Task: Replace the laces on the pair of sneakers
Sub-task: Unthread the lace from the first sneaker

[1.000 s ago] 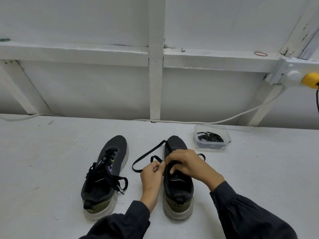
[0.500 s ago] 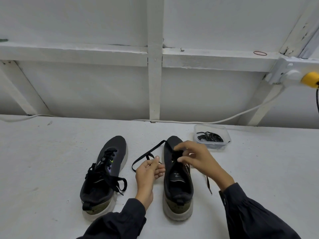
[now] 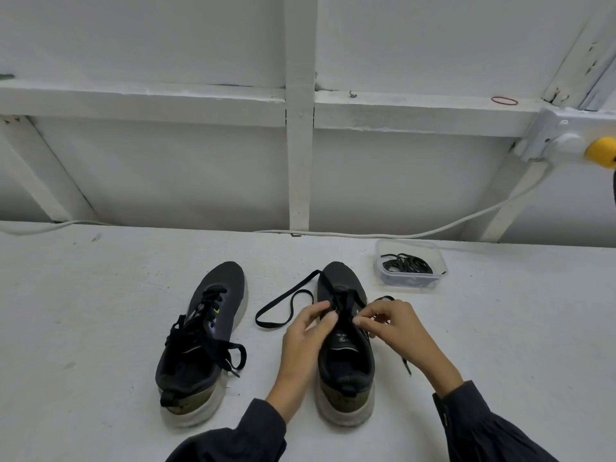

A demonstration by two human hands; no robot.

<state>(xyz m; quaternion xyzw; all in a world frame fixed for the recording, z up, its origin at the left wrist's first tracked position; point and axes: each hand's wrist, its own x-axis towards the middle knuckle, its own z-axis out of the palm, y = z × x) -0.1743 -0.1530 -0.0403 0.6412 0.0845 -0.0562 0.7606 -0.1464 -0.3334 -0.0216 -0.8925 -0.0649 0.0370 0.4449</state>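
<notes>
1. White-painted timber framing (image 3: 300,161) fills the upper part of the view, with a pale cable (image 3: 433,232) running along its foot.
2. A white table (image 3: 100,328) carries everything else.
3. The laced sneaker (image 3: 230,295), dark with a pale sole, stands at the person's left, toe pointing away, its lace ends lying loose over its side.
4. The second sneaker (image 3: 346,365) stands just beside it, parallel and only partly threaded.
5. The left hand (image 3: 303,341) pinches the black lace (image 3: 283,301) between thumb and forefinger at the eyelets.
6. The right hand (image 3: 396,325), fingers curled, pinches the same lace on the shoe's other side.
7. A clear plastic tub (image 3: 433,255) sits beyond the second sneaker, holding coiled spare laces (image 3: 406,264).
8. The black lace loops out flat on the table between the two shoes.
9. A red rubber band (image 3: 504,101) lies on the upper ledge.
</notes>
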